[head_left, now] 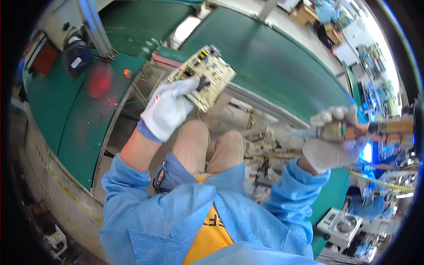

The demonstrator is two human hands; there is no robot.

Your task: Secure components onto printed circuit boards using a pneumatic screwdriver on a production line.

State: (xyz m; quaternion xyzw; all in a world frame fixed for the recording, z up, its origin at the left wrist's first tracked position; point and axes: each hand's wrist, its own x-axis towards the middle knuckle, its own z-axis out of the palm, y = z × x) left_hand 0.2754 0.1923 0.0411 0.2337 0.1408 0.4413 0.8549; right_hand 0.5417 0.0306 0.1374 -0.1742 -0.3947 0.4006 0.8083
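Observation:
In my left hand (pixel 170 106), which wears a white glove, a circuit board (pixel 211 79) is gripped at its near edge. The board is cream coloured and tilted, crowded with small parts, including a yellow one at its far end. My gloved right hand (pixel 333 148) is off to the right, its fingers curled around a long tool (pixel 332 131). Motion smears the tool, so its exact kind is unclear; a pale thin end points left and a brown section extends right. Both hands are up in the air, wide apart.
Beyond the board runs a green conveyor belt (pixel 260 48) with a metal side rail. At left is a green worktop (pixel 57 110) with a blurred red round object (pixel 100 79) and a dark device (pixel 77 57). A white box with a fan (pixel 339 227) stands at lower right.

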